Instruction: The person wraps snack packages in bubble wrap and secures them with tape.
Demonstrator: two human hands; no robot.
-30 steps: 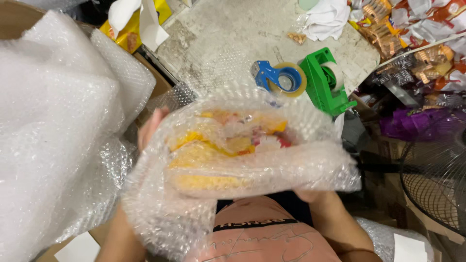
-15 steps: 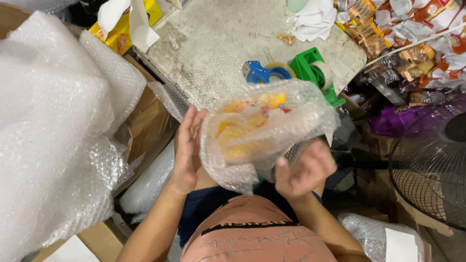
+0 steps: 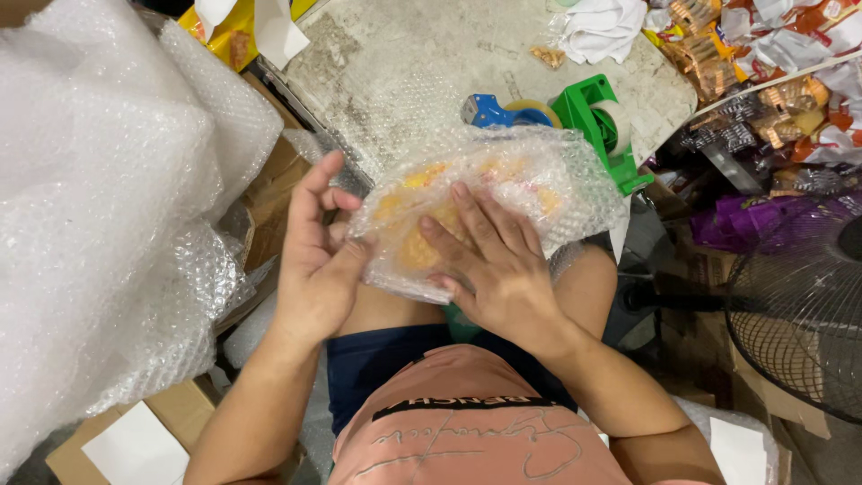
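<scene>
A bundle wrapped in bubble wrap (image 3: 530,193), with yellow and red packets showing through, rests on my lap against the table edge. My right hand (image 3: 489,265) lies flat on top of the bundle, fingers spread, pressing it down. My left hand (image 3: 314,260) touches the bundle's left end, thumb and fingers pinching the wrap's edge there.
A big roll of bubble wrap (image 3: 99,207) fills the left. On the worn table (image 3: 395,63) lie a blue tape dispenser (image 3: 489,112), a green tape dispenser (image 3: 597,117) and a white cloth (image 3: 602,27). Snack packets (image 3: 772,81) pile at right, above a black fan (image 3: 799,305). Cardboard boxes (image 3: 269,198) stand left.
The bundle came down from in front of me to my lap. My right hand moved from beneath it to flat on top, and my left hand shifted to its left end.
</scene>
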